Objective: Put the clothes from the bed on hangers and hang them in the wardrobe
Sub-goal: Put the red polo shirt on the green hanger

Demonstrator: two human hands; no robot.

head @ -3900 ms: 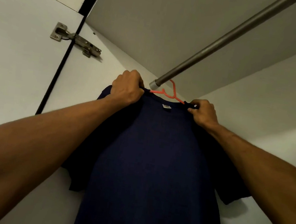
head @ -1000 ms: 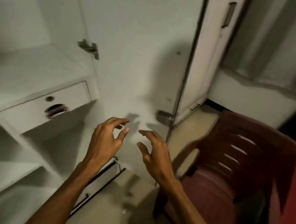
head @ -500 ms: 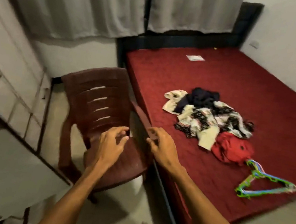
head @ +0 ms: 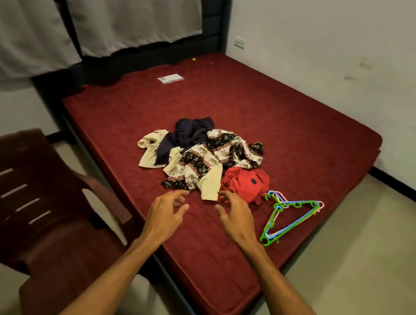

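On the dark red bed (head: 274,118) lie the clothes (head: 190,160): an elephant-print shirt (head: 216,147), a red shirt (head: 245,181), a dark blue top (head: 191,132) and a cream top (head: 148,148). They look soft, light and floppy, so the collar or shoulders seem best to grab. Thin plastic hangers (head: 298,203) lie just beside the red shirt. The left hand (head: 166,213) and right hand (head: 236,215) hover near the pile, fingers spread, holding nothing.

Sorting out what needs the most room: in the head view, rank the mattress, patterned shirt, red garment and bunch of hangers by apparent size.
1. mattress
2. patterned shirt
3. red garment and bunch of hangers: spread looks alike, so not ranked; the garment is crumpled, the hangers are thin outlines.
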